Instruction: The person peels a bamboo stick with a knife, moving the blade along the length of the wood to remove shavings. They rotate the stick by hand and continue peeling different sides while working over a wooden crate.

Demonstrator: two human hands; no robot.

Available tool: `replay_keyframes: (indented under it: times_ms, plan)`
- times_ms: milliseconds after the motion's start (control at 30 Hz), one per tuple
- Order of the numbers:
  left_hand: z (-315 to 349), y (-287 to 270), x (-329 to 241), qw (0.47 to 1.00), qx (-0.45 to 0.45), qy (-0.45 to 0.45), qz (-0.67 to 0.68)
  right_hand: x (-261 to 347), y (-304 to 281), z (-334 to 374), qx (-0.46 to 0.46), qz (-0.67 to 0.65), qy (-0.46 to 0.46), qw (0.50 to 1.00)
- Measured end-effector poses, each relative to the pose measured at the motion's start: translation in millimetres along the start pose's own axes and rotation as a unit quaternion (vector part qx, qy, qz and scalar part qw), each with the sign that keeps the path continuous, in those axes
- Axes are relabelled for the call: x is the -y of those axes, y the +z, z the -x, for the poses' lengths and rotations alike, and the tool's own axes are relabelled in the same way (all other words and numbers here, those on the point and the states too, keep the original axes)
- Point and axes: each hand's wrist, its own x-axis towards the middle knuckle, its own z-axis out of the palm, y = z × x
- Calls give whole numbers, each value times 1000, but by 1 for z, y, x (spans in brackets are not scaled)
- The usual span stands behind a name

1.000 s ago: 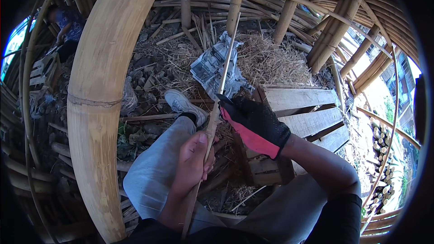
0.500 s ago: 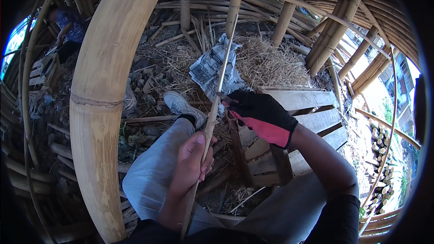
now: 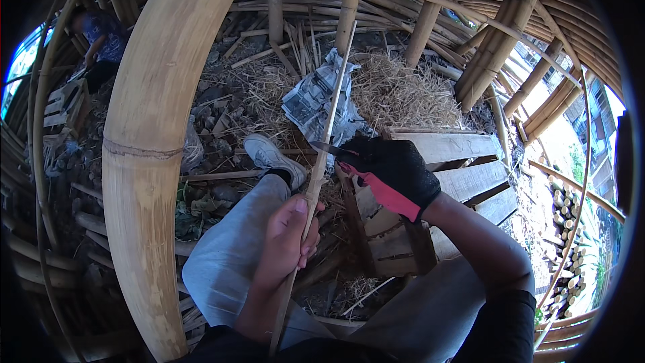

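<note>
My bare left hand (image 3: 289,232) is wrapped around a long, thin bamboo strip (image 3: 334,101), which slants up and away from my lap. In a black and red glove, my right hand (image 3: 393,171) is closed on a knife (image 3: 329,148). The blade lies across the strip, a little beyond my left hand, and appears to touch it. Most of the knife's handle is hidden inside the glove. Beyond the blade, a crumpled sheet of newspaper (image 3: 306,104) lies on the ground.
A thick bamboo pole (image 3: 144,161) rises close on my left. Under my right arm stands a wooden slatted crate (image 3: 443,148). Dry shavings (image 3: 403,94) are heaped beyond it. Far left sits another person (image 3: 104,37). Stacked bamboo pieces (image 3: 564,249) lie at the right.
The knife has turned, its tip now pointing further left across the strip. My right hand has shifted slightly toward me; my left hand has hardly moved.
</note>
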Motion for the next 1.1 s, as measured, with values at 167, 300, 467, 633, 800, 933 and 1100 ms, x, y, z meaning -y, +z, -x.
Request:
replay_keyframes:
  times_ms: [167,300,467,633,800,933,1100]
  plan:
    - [3,1,0,1000,-5,4,-10,26,-4,-1,109,-150,126,975]
    - [2,2,1,1000,-15,0,-17,11,10,5,136,41,-60,988]
    - [4,4,-1,998,-35,14,-40,15,11,3,78,-10,-164,983]
    - [7,14,5,991,-51,26,-118,36,11,15,41,141,-111,983]
    - [12,14,11,984,-66,72,-150,41,16,12,110,124,-31,986]
    - [13,14,7,984,-51,51,-164,18,25,11,128,-39,-7,991]
    - [15,18,1,989,-29,16,-143,-10,31,17,182,-261,-2,948]
